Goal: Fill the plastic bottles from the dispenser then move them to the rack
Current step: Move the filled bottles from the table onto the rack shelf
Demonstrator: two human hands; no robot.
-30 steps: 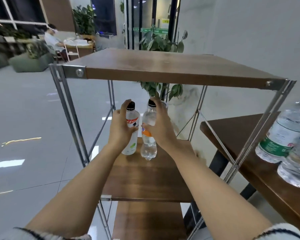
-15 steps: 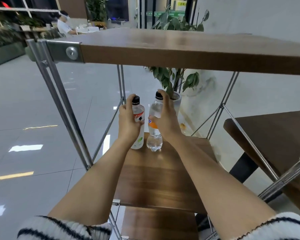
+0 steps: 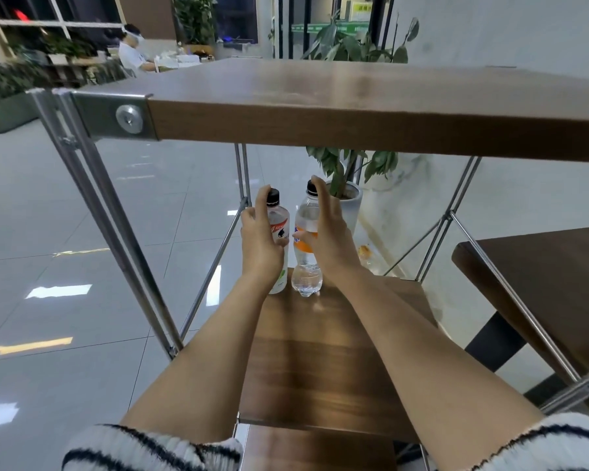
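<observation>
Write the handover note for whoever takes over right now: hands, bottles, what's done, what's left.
Left hand grips the white bottle; right hand grips the clear bottle.
Both bottles stand upright, capped, side by side at the far end of the middle shelf of the rack.
Done: both bottles are on the rack.
Left: let go and draw both hands back.

Two bottles (image 3: 281, 219) (image 3: 306, 273), two hands (image 3: 259, 243) (image 3: 330, 239), one rack (image 3: 354, 107), one potted plant (image 3: 349, 202), one side table (image 3: 541, 266), one seated person (image 3: 131, 52)
</observation>
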